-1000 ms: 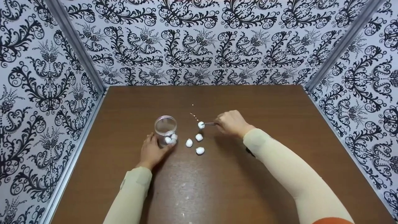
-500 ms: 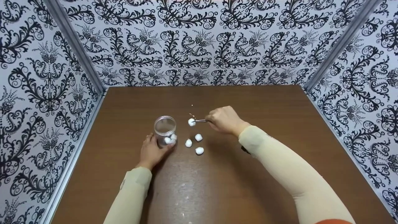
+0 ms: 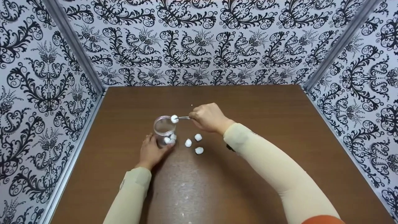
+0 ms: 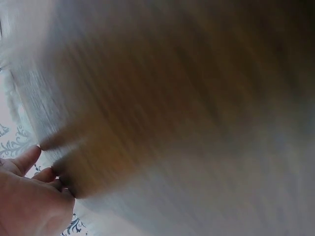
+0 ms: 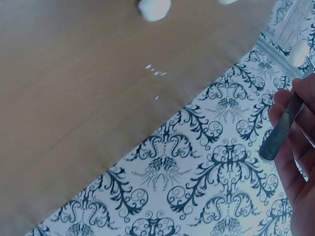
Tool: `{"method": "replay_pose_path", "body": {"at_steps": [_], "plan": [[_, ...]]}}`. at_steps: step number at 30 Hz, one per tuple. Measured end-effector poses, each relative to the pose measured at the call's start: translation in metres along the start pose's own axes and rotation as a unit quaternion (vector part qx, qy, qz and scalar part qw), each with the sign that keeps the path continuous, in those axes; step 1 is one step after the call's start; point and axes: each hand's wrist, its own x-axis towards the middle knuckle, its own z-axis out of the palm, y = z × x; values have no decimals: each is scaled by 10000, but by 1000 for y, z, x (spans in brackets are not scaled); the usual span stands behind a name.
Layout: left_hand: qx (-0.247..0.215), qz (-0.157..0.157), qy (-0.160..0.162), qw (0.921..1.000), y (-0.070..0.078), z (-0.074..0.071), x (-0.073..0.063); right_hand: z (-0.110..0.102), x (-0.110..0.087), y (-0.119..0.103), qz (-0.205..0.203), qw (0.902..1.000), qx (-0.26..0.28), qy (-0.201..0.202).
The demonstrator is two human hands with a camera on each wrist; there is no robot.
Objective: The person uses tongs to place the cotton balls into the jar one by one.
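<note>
In the head view my left hand [image 3: 151, 152] holds the lower part of a clear open-topped jar [image 3: 161, 132], fingers at its left and thumb at its front. Several cotton balls [image 3: 169, 140] lie at the bottom of the jar. My right hand [image 3: 209, 116] grips metal tweezers [image 3: 184, 117], whose tips pinch another cotton ball [image 3: 174, 119] at the right side of the jar's rim. The broad end of the tweezers [image 5: 279, 132] sticks out of my fingers in the right wrist view. The left wrist view shows part of my left hand [image 4: 34, 196]; the jar is not clear there.
Three loose cotton balls [image 3: 198, 137] lie on the brown table [image 3: 248, 96] right of the jar. Small white specks [image 5: 156, 73] dot the tabletop behind them. Patterned walls [image 3: 199, 46] stand at the back and both sides.
My right hand has carried the tweezers and cotton ball leftward, from above the table to the jar's rim. My left hand and the jar stay in place.
</note>
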Motion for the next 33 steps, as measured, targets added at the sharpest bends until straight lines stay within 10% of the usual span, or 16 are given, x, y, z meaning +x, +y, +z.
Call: {"method": "replay_pose_path", "body": {"at_steps": [21, 33], "plan": [[50, -217, -196, 9996, -5, 2, 2, 10, 2, -6, -56, 9997, 16, -248], [2, -124, -192, 9997, -2, 1, 2, 4, -39, 19, 110, 9997, 5, -214]]}}
